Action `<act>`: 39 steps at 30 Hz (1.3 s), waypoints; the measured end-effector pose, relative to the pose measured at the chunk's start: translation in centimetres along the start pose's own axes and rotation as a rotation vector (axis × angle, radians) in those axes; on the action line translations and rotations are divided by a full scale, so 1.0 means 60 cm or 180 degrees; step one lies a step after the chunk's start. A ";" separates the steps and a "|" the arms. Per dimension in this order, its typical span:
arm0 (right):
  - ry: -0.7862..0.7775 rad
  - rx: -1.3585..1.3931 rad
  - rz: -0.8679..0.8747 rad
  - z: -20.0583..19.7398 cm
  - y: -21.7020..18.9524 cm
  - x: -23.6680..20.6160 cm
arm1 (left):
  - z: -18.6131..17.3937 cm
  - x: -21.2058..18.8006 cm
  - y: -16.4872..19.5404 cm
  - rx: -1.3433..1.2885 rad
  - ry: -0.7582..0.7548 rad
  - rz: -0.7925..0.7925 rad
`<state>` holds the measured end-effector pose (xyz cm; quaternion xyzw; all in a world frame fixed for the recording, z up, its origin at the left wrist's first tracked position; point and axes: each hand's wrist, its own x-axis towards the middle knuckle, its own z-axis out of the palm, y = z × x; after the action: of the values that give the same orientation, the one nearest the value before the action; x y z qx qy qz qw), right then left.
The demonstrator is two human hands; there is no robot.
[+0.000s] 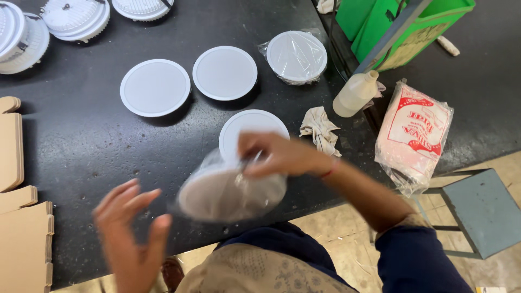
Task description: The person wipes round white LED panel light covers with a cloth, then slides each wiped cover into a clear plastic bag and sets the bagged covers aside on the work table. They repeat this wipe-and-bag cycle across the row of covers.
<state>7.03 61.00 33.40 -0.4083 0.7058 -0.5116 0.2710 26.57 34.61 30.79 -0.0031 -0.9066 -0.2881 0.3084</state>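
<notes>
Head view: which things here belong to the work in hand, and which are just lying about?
In hand:
- right hand gripping a round white disc in a clear plastic bag
- left hand, open beside it
- bare white round discs on the black table
- bagged white disc

Lying about:
- crumpled cloth
- white plastic bottle
- red-printed packet
- green crate
- cardboard pieces

Right hand [271, 154] pinching, arm reaching across; left hand [133, 228] open, fingers spread, raised.

bare dark table [81, 146] left of centre, round discs [155, 88] crowding behind (cardboard [21, 239] at left edge)
</notes>
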 end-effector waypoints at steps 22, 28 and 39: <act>0.2116 -0.4304 -0.0386 -0.327 0.398 0.039 | 0.038 -0.201 -0.224 -0.0794 0.0090 -0.1588; 0.2700 -0.2969 -0.0344 -0.158 0.301 -0.095 | 0.158 -0.105 -0.135 -0.0543 -0.0464 -0.1074; 0.4603 -0.1984 0.1636 0.012 0.279 -0.493 | 0.391 0.042 0.288 -0.1894 -0.2567 0.0498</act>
<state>17.95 88.27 16.33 0.1391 0.8867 -0.3509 -0.2669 14.62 60.86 26.10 -0.2698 -0.8292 -0.4858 -0.0599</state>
